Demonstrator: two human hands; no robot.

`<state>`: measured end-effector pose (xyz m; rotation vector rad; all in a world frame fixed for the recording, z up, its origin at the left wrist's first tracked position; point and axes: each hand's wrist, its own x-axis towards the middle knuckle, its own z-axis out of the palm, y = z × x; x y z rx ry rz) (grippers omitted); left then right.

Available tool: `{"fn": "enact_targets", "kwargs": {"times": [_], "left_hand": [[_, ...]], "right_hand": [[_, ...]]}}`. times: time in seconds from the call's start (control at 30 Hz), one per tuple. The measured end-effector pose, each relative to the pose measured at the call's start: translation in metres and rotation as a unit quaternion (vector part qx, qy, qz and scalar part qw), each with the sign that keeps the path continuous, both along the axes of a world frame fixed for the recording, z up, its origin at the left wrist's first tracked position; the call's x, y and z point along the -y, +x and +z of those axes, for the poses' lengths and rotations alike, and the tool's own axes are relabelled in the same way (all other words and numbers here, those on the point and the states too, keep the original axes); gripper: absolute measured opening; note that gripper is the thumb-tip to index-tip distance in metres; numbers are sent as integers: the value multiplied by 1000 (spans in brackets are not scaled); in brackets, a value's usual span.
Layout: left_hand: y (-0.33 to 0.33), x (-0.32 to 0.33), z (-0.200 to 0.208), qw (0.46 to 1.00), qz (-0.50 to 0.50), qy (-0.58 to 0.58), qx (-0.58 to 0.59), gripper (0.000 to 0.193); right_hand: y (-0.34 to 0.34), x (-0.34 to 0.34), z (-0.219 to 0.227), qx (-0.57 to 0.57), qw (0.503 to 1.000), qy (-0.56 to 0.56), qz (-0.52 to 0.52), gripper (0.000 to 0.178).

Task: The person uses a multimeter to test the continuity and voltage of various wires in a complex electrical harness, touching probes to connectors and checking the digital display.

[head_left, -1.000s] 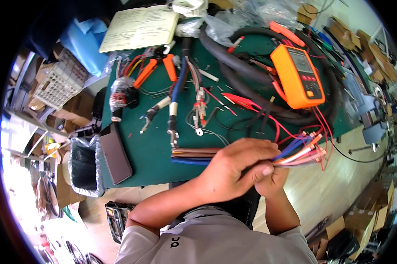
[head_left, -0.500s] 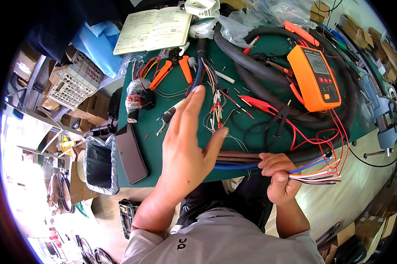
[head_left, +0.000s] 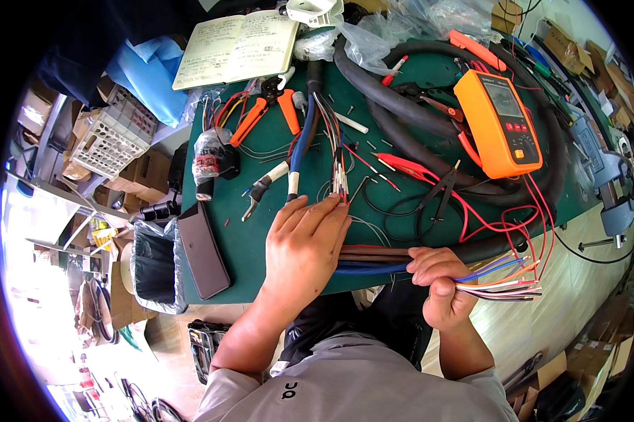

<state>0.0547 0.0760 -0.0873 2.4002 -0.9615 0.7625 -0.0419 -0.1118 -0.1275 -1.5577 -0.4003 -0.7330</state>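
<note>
My left hand (head_left: 308, 243) reaches over the green table, its fingers close together over the end of a bundle of thin wires (head_left: 337, 165) with white and red sleeves; the thumb is mostly hidden. Beside those wires, a thick blue cable (head_left: 302, 151) with a white band also runs down to my fingertips. My right hand (head_left: 443, 281) is closed around another bundle of coloured wires (head_left: 500, 280), whose loose ends fan out to the right. Thick brown and blue cables (head_left: 373, 268) lie between my two hands.
An orange meter (head_left: 503, 126) with red leads rests on black cable coils (head_left: 415, 126). Orange-handled pliers (head_left: 250, 121), an open notebook (head_left: 236, 49), a dark phone-like slab (head_left: 203, 250) and a wrapped connector (head_left: 208, 158) lie around the table (head_left: 250, 232). A lined bin (head_left: 155, 267) stands at left.
My left hand has drawn back toward me and its spread thumb has come in, the fingers now over the thin wires' ends. My right hand keeps its hold with little movement.
</note>
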Motion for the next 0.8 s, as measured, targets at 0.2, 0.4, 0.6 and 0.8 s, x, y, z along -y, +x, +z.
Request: {"fn": "enact_targets", "kwargs": {"times": [0.2, 0.4, 0.6, 0.8], "left_hand": [[1, -1, -9, 999, 8, -53, -10, 18], [3, 0, -9, 997, 10, -80, -6, 16], [1, -2, -13, 992, 35, -112, -40, 16], [-1, -3, -8, 983, 50, -142, -104, 21]], "right_hand": [[0, 0, -1, 2, 1000, 17, 2, 23], [1, 0, -2, 4, 1000, 10, -4, 23], [1, -2, -3, 10, 1000, 6, -7, 21], [-1, 0, -3, 11, 1000, 1, -3, 16]]}}
